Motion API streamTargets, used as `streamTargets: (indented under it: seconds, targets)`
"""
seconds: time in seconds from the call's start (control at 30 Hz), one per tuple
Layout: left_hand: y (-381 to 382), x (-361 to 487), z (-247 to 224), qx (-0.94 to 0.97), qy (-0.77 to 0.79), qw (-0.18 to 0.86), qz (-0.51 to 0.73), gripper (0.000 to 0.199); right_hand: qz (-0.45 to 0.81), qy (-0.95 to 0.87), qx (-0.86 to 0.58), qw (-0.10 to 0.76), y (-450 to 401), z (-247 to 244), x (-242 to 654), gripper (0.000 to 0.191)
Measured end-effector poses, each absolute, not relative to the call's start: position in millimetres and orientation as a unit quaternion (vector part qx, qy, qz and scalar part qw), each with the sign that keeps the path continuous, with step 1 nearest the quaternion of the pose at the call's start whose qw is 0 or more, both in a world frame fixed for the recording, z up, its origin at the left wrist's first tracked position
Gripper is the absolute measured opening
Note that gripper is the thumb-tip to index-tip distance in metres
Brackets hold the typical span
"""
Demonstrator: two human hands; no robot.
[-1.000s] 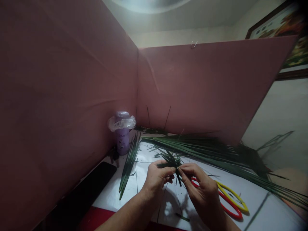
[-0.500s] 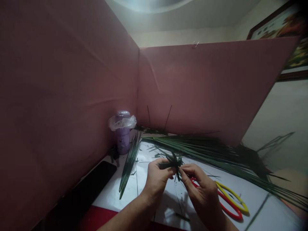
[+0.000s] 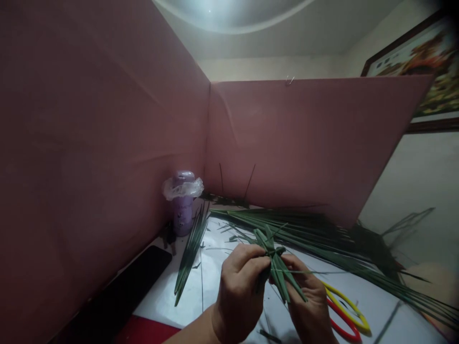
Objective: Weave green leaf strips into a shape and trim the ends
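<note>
Between my two hands is a woven green leaf piece (image 3: 274, 253) with several folded strips and tips sticking out. My left hand (image 3: 240, 282) is closed on its left side, fingers bent and pinching near the middle. From the right and below, my right hand (image 3: 308, 296) grips the same piece, its fingers partly behind the strips. A thin strand runs out from it to the right. Beside my right hand lie scissors with one red and one yellow handle (image 3: 347, 306); their blades are hidden.
A long palm leaf (image 3: 287, 227) stretches across the back and right of the white tabletop (image 3: 161, 291). Cut leaf strips (image 3: 191, 255) lie at left, near a purple bottle (image 3: 183, 210) with plastic wrap. A black flat object (image 3: 143, 277) sits at the left edge. Pink panels (image 3: 294, 143) stand behind.
The leaf piece has been turned so its strips fan toward me. My left hand has rolled over with its back showing, and my right hand has shifted slightly lower and under the piece.
</note>
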State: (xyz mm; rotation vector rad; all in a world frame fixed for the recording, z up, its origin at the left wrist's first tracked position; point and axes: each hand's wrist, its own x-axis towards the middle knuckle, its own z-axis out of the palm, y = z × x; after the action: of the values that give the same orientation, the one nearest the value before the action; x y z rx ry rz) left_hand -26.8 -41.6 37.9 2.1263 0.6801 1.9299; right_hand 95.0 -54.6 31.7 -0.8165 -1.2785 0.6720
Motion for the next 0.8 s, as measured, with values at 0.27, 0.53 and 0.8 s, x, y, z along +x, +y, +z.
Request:
streamTargets:
  seconds: [0.27, 0.53, 0.8]
  targets:
    - [-43, -29, 33, 0.753, 0.201, -0.035, 0.625, 0.038, 0.314, -0.582, -0.31, 0.683, -53, 28, 99, 0.018]
    - [-43, -29, 34, 0.76, 0.182, -0.091, 0.617, 0.039, 0.305, -0.6, -0.28, 0.684, -57, 36, 101, 0.02]
    - [-42, -28, 33, 0.76, 0.188, -0.084, 0.617, 0.037, 0.232, -0.642, -0.338, 0.648, -63, 26, 101, 0.012]
